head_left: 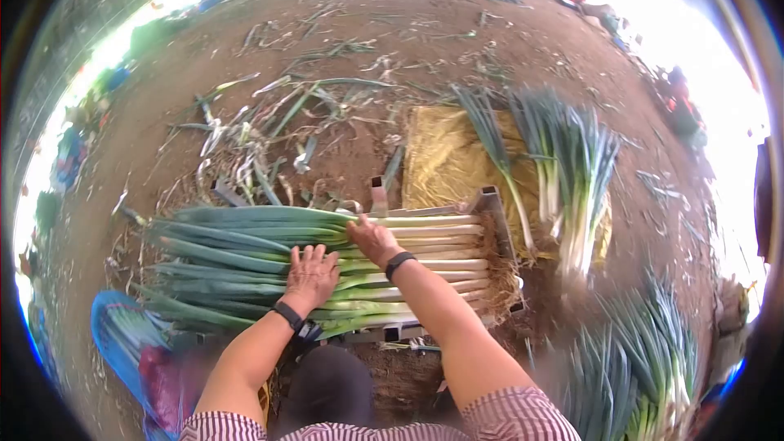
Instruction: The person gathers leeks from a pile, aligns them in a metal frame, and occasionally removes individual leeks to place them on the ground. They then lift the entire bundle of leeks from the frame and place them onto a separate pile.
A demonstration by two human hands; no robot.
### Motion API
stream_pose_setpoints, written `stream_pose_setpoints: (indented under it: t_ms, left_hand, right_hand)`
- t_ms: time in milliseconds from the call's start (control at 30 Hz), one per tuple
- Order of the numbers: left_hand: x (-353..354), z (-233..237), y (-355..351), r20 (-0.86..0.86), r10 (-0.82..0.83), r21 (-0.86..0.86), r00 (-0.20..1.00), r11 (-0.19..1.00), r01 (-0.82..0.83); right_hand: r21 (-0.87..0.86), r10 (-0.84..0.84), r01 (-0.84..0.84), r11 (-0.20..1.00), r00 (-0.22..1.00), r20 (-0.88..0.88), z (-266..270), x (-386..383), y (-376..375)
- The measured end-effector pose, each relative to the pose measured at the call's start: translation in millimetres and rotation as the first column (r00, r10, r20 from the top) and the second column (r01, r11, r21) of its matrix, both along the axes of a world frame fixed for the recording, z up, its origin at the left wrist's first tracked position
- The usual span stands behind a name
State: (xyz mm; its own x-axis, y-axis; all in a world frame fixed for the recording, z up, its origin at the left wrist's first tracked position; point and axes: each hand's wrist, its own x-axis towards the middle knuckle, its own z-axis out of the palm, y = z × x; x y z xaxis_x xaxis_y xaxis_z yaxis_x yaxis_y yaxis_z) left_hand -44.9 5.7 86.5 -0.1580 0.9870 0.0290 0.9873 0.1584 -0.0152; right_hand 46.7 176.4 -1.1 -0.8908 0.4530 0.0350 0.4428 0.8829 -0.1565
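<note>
Our left hand (310, 274) and right hand (372, 238) lie open, flat on the leeks (233, 251) in the frame (499, 223) (white ends at its right edge). We should press evenly, butts aligned.

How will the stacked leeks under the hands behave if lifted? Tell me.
The stacked leeks would probably stay stiff at the thick white stalks but droop at the long green leaves. With no tie visible, they would likely slide apart. The pile looks heavy: left hand and right hand, laid flat, cover only its middle.
</note>
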Motion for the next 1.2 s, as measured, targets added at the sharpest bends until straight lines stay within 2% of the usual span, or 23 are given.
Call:
stream_pose_setpoints:
  t_ms: [100,167,233,300,333,367,400,500,567,633,700,733,767,833,867,900,933,967,1000,1100,1133,1200]
  left_hand:
    - [0,-1,-1,0.020,-0.010,0.023,1.000,1.000,0.010]
    - [-4,-13,-3,-0.019,-0.031,0.050,0.999,0.998,0.032]
    - [-5,-15,-3,0.008,-0.024,0.013,1.000,1.000,0.024]
    - [-4,-16,0,0.011,0.026,-0.058,1.000,0.998,-0.025]
    - [-6,-18,0,-0.006,0.030,-0.084,1.000,0.996,-0.030]
    - [-7,-20,1,0.007,0.026,-0.070,1.000,0.997,-0.026]
    - [-8,-21,1,0.020,0.026,-0.058,0.999,0.998,-0.024]
    - [-8,-23,-1,0.037,0.026,-0.020,0.999,0.999,-0.026]
    - [-6,-20,-2,0.036,0.028,-0.006,0.999,1.000,-0.028]
    - [-3,-13,-1,0.042,0.037,-0.022,0.998,0.999,-0.036]
    - [-1,-8,1,0.058,0.050,-0.053,0.997,0.997,-0.047]
    - [-3,-13,0,0.047,0.036,-0.016,0.998,0.999,-0.035]
    - [-5,-17,1,0.040,0.033,-0.006,0.999,0.999,-0.032]
    - [-6,-21,0,0.028,0.029,0.012,0.999,0.999,-0.029]
    - [-5,-20,-1,0.025,0.022,0.005,0.999,1.000,-0.022]
    - [-5,-19,-1,0.022,0.019,0.001,1.000,1.000,-0.019]
    - [-5,-17,-1,0.018,0.021,0.000,1.000,1.000,-0.021]
    - [-3,-14,0,0.020,0.016,-0.001,1.000,1.000,-0.016]
    - [-2,-11,-1,0.021,0.012,-0.005,1.000,1.000,-0.012]
    - [1,-6,-1,0.018,0.013,-0.020,1.000,1.000,-0.012]
    - [1,-5,-1,0.017,0.016,-0.026,1.000,1.000,-0.016]
    - [0,-9,0,-0.011,0.005,-0.005,1.000,1.000,-0.005]
  right_hand:
    - [-0.018,-0.021,0.019,1.000,0.995,-0.093,-14,-7,0]
    - [-0.063,-0.050,0.050,0.997,0.999,0.005,0,-6,-4]
    - [0.070,0.097,-0.100,0.993,0.994,0.051,-8,-8,4]
    - [0.078,0.201,-0.201,0.977,0.980,0.009,-7,-5,8]
    - [-0.145,0.106,-0.122,0.982,0.988,-0.111,6,7,4]
    - [-0.365,-0.012,-0.069,0.928,0.977,-0.214,19,15,-1]
    - [-0.274,0.175,-0.250,0.929,0.947,-0.271,31,30,1]
    - [-0.375,0.290,-0.389,0.841,0.910,-0.295,112,95,-14]
    - [-0.609,0.102,-0.315,0.728,0.928,-0.358,154,151,-27]
    - [-0.668,-0.046,-0.211,0.714,0.937,-0.346,147,214,-31]
    - [-0.804,-0.287,0.020,0.594,0.939,-0.188,188,291,-44]
    - [-0.827,-0.417,0.027,0.561,0.873,-0.254,175,333,-54]
    - [-0.751,-0.504,0.151,0.643,0.822,-0.265,175,372,-68]
    - [-0.732,-0.719,0.401,0.551,0.674,-0.173,134,454,-102]
    - [-0.762,-0.804,0.501,0.410,0.593,-0.043,117,491,-123]
    - [-0.804,-0.870,0.555,0.211,0.482,0.104,102,522,-145]
    - [-0.813,-0.895,0.582,0.008,0.367,0.254,85,547,-165]
    - [-0.854,-0.951,0.501,-0.139,0.173,0.256,59,564,-183]
    - [-0.853,-0.946,0.466,-0.233,0.095,0.311,52,571,-190]
    - [-0.883,-0.933,0.347,-0.316,0.057,0.357,14,577,-167]
    - [-0.905,-0.938,0.316,-0.284,0.105,0.331,-2,572,-145]
    - [-0.956,-0.975,0.256,-0.141,0.131,0.179,-27,553,-93]
